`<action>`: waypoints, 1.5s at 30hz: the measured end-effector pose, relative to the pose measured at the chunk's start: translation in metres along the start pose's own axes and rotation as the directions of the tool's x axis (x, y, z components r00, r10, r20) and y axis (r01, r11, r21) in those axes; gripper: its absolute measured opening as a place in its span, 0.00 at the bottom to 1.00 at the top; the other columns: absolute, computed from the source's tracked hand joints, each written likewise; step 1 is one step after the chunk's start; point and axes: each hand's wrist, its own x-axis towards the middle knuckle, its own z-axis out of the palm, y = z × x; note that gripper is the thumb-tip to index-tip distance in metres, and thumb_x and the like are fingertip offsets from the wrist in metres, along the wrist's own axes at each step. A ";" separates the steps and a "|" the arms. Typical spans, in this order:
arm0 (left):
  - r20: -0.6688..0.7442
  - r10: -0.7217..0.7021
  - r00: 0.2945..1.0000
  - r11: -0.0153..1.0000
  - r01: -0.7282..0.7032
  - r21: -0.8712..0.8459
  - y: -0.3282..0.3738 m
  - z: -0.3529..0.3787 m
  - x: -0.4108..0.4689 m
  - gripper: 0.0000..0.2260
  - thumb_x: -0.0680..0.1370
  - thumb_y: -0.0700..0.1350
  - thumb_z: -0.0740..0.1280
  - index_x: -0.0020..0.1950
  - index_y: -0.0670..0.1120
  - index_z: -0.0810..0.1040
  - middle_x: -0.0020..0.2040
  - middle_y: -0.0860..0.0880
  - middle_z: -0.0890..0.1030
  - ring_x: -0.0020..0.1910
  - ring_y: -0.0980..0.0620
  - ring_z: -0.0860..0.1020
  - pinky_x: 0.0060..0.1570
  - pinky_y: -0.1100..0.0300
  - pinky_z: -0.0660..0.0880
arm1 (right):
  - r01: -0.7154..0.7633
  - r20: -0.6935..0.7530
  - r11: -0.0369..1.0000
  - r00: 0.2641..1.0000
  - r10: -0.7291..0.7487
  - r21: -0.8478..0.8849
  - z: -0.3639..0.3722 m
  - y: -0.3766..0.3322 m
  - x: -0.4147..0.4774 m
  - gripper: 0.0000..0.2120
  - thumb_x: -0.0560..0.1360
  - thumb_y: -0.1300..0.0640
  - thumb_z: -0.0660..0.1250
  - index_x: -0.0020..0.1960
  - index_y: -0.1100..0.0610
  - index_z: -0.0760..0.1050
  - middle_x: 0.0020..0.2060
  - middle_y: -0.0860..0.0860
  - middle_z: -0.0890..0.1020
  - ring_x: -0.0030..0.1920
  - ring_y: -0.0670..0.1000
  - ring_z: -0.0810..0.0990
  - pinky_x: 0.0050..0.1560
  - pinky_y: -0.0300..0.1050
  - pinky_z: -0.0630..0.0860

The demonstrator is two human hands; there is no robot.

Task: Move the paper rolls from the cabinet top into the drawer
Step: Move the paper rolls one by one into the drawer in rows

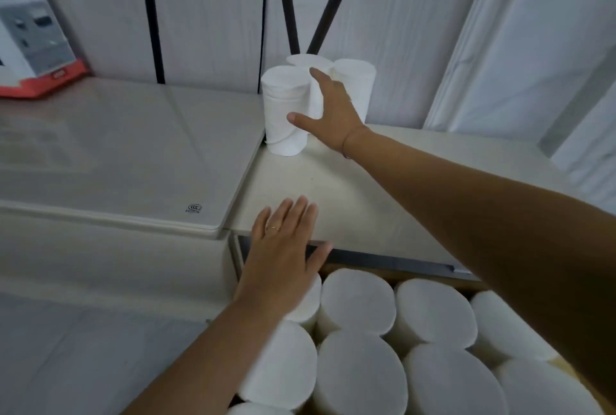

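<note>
White paper rolls (287,111) stand upright in a cluster of three at the back of the cabinet top (350,194). Her right hand (328,114) spreads wide among them, thumb touching the front roll, nothing gripped. Below, the open drawer (393,261) is packed with rolls, and her left hand (283,248) lies flat and empty at the cabinet's front edge.

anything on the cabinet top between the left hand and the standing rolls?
No. Head view shows bare cabinet top between left hand and standing rolls.
</note>
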 end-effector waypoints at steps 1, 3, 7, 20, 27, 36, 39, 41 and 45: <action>-0.006 0.002 1.000 1.000 -0.002 -0.012 0.000 0.000 0.000 0.32 0.77 0.65 0.36 0.76 0.51 0.55 0.77 0.50 0.59 0.75 0.50 0.55 0.73 0.50 0.46 | 0.008 0.002 1.000 1.000 -0.008 0.001 0.007 -0.002 0.010 0.43 0.70 0.44 0.71 0.77 0.52 0.52 0.73 0.56 0.61 0.73 0.57 0.60 0.73 0.53 0.58; -0.015 0.014 1.000 0.999 -0.015 -0.039 -0.001 0.001 -0.001 0.31 0.78 0.65 0.38 0.76 0.51 0.56 0.76 0.50 0.60 0.75 0.50 0.55 0.73 0.50 0.46 | 0.024 -0.017 1.000 1.000 -0.024 -0.012 0.018 -0.006 0.026 0.43 0.70 0.44 0.72 0.76 0.52 0.53 0.73 0.56 0.61 0.72 0.57 0.60 0.72 0.52 0.59; -0.026 0.025 0.999 0.998 -0.027 -0.053 -0.003 0.002 -0.002 0.30 0.79 0.64 0.39 0.76 0.50 0.56 0.76 0.51 0.60 0.75 0.50 0.55 0.73 0.50 0.46 | 0.051 -0.055 0.986 0.997 -0.061 -0.160 0.025 -0.007 0.047 0.35 0.70 0.41 0.70 0.72 0.51 0.63 0.75 0.55 0.56 0.73 0.58 0.57 0.73 0.53 0.57; -0.038 0.036 0.999 0.998 -0.038 -0.056 -0.003 0.001 -0.002 0.30 0.79 0.63 0.40 0.76 0.50 0.57 0.77 0.50 0.59 0.75 0.50 0.55 0.72 0.51 0.43 | 0.079 0.258 0.964 0.966 -0.011 -0.252 -0.002 -0.026 0.052 0.43 0.68 0.33 0.67 0.75 0.47 0.54 0.74 0.55 0.58 0.74 0.60 0.56 0.72 0.58 0.56; -0.040 0.027 0.999 0.999 -0.029 -0.046 -0.003 0.001 -0.002 0.29 0.79 0.63 0.41 0.75 0.50 0.59 0.76 0.50 0.62 0.75 0.49 0.58 0.72 0.51 0.45 | 0.062 0.275 0.936 0.961 0.038 -0.345 -0.008 -0.034 0.044 0.41 0.67 0.33 0.68 0.73 0.47 0.59 0.66 0.57 0.63 0.68 0.60 0.62 0.65 0.53 0.63; -0.075 0.019 0.997 0.999 -0.021 -0.032 -0.004 0.003 -0.007 0.29 0.79 0.62 0.43 0.75 0.49 0.60 0.75 0.49 0.63 0.75 0.50 0.57 0.72 0.53 0.43 | -0.031 0.373 0.984 0.923 0.095 -0.175 -0.060 -0.029 -0.018 0.43 0.62 0.41 0.76 0.69 0.52 0.59 0.58 0.48 0.68 0.58 0.50 0.70 0.51 0.41 0.70; -0.060 -0.020 0.998 1.000 0.019 -0.015 0.003 0.001 -0.010 0.32 0.77 0.63 0.41 0.75 0.48 0.59 0.76 0.50 0.61 0.76 0.49 0.54 0.73 0.51 0.43 | -0.066 0.270 0.989 0.958 0.100 -0.133 -0.091 -0.012 -0.061 0.44 0.61 0.41 0.77 0.68 0.52 0.59 0.57 0.48 0.71 0.55 0.50 0.73 0.50 0.41 0.72; -0.019 -0.029 0.999 1.000 0.029 -0.002 0.014 0.001 -0.012 0.34 0.75 0.64 0.37 0.77 0.50 0.53 0.78 0.51 0.55 0.76 0.52 0.48 0.72 0.51 0.38 | -0.118 0.189 0.989 0.973 0.134 -0.093 -0.115 0.006 -0.095 0.40 0.60 0.41 0.77 0.66 0.49 0.61 0.57 0.48 0.71 0.54 0.49 0.74 0.49 0.41 0.72; 0.019 0.050 0.999 0.977 -0.045 -0.208 0.065 -0.001 -0.019 0.35 0.74 0.66 0.37 0.77 0.51 0.50 0.78 0.53 0.51 0.76 0.56 0.43 0.71 0.56 0.34 | -0.245 0.008 0.967 0.969 0.246 -0.070 -0.171 0.040 -0.169 0.35 0.62 0.40 0.76 0.63 0.46 0.64 0.54 0.46 0.72 0.49 0.45 0.73 0.40 0.34 0.68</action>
